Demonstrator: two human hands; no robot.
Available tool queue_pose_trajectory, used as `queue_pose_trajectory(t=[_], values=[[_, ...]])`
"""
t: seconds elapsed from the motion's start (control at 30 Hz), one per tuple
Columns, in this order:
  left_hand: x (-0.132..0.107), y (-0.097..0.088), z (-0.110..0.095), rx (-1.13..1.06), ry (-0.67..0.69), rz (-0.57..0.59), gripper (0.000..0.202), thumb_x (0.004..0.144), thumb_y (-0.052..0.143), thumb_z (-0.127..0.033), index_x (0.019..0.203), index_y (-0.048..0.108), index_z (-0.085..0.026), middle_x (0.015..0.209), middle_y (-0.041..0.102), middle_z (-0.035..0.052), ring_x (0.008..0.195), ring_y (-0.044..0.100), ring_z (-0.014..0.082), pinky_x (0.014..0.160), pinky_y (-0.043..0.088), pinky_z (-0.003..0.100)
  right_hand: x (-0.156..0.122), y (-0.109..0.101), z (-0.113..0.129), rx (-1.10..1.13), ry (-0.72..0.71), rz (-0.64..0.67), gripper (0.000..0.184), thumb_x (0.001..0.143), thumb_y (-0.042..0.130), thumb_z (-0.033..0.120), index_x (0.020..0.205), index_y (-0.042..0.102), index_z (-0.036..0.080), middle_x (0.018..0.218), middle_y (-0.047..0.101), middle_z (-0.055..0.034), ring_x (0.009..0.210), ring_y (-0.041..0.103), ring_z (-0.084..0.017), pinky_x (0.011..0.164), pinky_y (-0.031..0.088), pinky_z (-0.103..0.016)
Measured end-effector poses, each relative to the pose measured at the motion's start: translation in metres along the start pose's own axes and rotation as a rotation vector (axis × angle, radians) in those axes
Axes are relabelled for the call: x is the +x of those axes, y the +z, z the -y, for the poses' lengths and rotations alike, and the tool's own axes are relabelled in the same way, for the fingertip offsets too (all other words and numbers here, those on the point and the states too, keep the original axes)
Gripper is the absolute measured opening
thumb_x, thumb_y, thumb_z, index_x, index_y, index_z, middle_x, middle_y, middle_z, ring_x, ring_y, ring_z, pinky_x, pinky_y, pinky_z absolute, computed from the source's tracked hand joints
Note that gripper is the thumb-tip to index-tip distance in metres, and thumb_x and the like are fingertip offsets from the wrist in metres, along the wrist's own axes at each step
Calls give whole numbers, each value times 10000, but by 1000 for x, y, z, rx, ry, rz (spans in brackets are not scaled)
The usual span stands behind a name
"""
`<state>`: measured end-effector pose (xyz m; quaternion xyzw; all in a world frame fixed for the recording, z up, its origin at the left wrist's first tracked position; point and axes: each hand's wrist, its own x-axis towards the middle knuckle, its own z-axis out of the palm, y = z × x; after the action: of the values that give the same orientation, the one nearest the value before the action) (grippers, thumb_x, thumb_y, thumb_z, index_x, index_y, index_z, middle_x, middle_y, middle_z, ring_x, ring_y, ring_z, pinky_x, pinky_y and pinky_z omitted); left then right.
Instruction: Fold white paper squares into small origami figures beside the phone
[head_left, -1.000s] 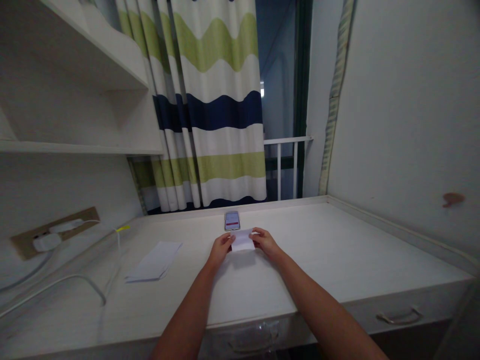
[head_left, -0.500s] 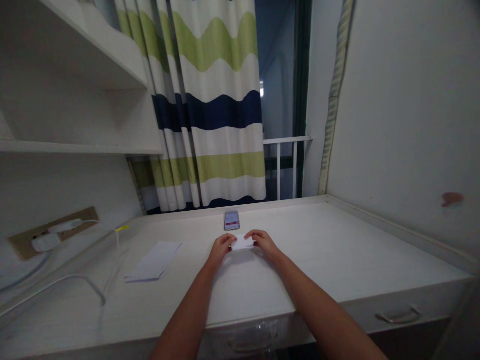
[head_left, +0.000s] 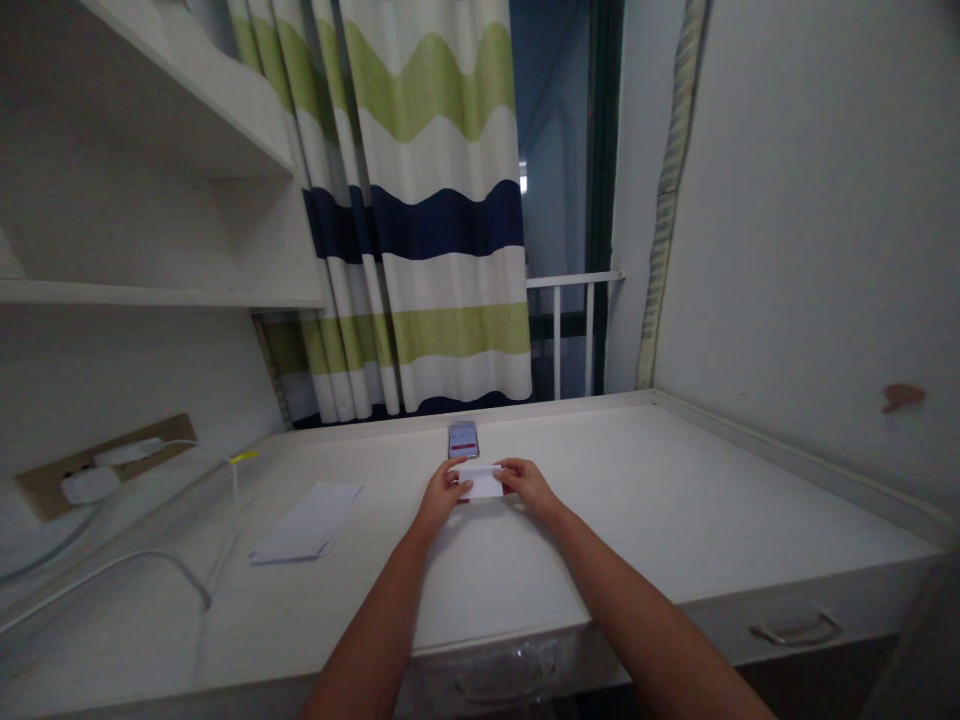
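White folded paper strip [head_left: 481, 481] rests on the pale wood-grain bench [head_left: 637, 540], held at its short ends by the left hand [head_left: 444, 497] and right hand [head_left: 529, 485], both half-closed, fingers pressing on the paper. Just beyond it lies a slim smartphone [head_left: 463, 439] with a lit screen. Well to the left lies a flat pile of white paper sheets [head_left: 307, 522].
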<state>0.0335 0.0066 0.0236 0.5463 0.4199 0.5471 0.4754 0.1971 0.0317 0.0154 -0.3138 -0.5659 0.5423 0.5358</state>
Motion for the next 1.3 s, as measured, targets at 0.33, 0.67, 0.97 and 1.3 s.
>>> queue_pose_trajectory(t=[0.33, 0.67, 0.97, 1.3], values=[[8, 0, 11, 2, -33, 15, 409, 531, 675, -460, 717, 607, -101, 644, 606, 29, 578, 539, 114, 542, 463, 242, -1, 3, 4, -2, 18, 29, 301, 480, 711, 340, 672, 601, 136, 490, 566, 21, 468, 518, -104, 493, 420, -239], [3, -1, 5, 138, 41, -19, 367, 569, 616, -475, 631, 612, -113, 516, 550, -5, 484, 462, 105, 454, 324, 208, -2, 4, 4, -3, 44, 49, 326, 469, 719, 368, 677, 613, 141, 498, 572, 22, 463, 520, -102, 490, 421, -234], [1, 0, 1, 162, 81, 9, 355, 576, 612, -458, 646, 627, -110, 486, 518, -21, 451, 401, 84, 438, 265, 200, -1, 4, 5, 32, 53, 11, 323, 454, 722, 396, 578, 583, 132, 495, 564, 21, 471, 513, -97, 519, 413, -243], [1, 2, 5, 1, -33, 49, 399, 522, 663, -458, 689, 638, -97, 539, 567, 9, 489, 482, 108, 482, 343, 217, -4, 4, 10, 10, 8, 90, 317, 488, 709, 400, 551, 530, 146, 480, 519, 41, 468, 470, -81, 498, 374, -219]])
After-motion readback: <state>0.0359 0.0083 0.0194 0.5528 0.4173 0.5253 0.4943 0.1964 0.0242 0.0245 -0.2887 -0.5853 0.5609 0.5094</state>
